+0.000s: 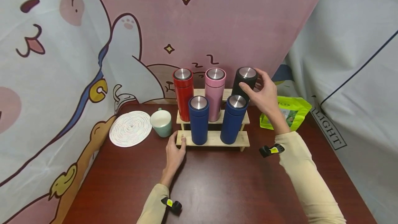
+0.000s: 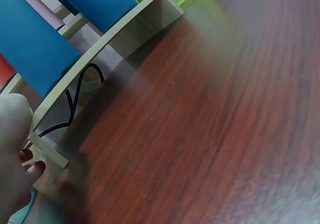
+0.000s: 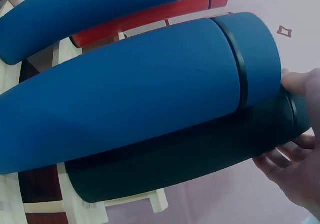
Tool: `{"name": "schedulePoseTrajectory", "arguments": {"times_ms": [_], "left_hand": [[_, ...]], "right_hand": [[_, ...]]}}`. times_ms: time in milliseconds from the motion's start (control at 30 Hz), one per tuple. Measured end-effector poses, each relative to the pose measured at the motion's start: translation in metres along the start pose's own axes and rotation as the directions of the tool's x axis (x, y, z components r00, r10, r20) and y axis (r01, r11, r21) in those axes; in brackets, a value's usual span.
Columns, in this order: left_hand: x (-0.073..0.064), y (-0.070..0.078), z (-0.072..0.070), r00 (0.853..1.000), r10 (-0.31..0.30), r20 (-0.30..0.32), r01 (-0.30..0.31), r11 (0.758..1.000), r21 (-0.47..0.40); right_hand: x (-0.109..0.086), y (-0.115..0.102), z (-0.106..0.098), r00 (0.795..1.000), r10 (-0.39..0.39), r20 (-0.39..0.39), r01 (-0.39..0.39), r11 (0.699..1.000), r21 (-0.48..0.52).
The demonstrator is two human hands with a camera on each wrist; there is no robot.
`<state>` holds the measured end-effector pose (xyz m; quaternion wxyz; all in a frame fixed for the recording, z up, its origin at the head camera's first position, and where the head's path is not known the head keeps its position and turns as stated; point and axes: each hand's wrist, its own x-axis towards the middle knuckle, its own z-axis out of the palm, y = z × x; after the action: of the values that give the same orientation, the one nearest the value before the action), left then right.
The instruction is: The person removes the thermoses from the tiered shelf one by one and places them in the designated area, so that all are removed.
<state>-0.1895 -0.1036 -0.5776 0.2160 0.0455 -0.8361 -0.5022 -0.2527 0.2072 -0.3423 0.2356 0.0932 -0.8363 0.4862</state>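
In the head view my right hand (image 1: 265, 94) grips the upper part of a black thermos bottle (image 1: 240, 83), thumb in front and fingers round the far side. The right wrist view shows this black bottle's base at the wooden tiered stand (image 3: 70, 194). My left hand (image 1: 174, 154) pinches the left end of the stand's lowest shelf (image 1: 214, 138); the left wrist view shows the thumb on top and fingertips below. On that shelf are two blue thermos bottles (image 1: 199, 123) (image 1: 231, 125). Behind them, a red bottle (image 1: 184, 101) and a pink bottle (image 1: 214, 101) stand on the middle tier.
Left of the stand are a pale green mug (image 1: 162, 123) and a round white woven mat (image 1: 130, 129). A bright green pouch (image 1: 293, 110) lies behind my right forearm. Printed cloth (image 1: 242, 16) hangs behind the dark red table (image 1: 224, 182). A black cord (image 2: 76, 99) shows under the stand.
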Motion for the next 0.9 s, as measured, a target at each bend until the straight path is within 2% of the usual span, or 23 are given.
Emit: {"name": "schedulePoseTrajectory", "arguments": {"times_ms": [267, 500, 733, 900], "left_hand": [[-0.002, 0.002, 0.003, 0.995, -0.092, -0.032, 0.089, 0.993, -0.076], [-0.004, 0.001, 0.005, 0.986, -0.163, -0.024, 0.159, 0.981, -0.113], [-0.005, -0.001, 0.006, 0.988, -0.153, -0.036, 0.148, 0.983, -0.113], [-0.004, 0.0, 0.005, 0.988, -0.151, -0.032, 0.143, 0.975, -0.171]], "right_hand": [[-0.001, 0.003, -0.001, 0.999, -0.031, -0.023, 0.031, 0.999, 0.007], [-0.007, -0.003, -0.003, 0.997, -0.018, -0.074, 0.019, 1.0, 0.004], [-0.01, -0.003, -0.013, 0.991, -0.023, -0.132, 0.023, 1.0, -0.001], [-0.011, 0.007, -0.026, 0.988, -0.048, -0.145, 0.048, 0.999, 0.0]]}}
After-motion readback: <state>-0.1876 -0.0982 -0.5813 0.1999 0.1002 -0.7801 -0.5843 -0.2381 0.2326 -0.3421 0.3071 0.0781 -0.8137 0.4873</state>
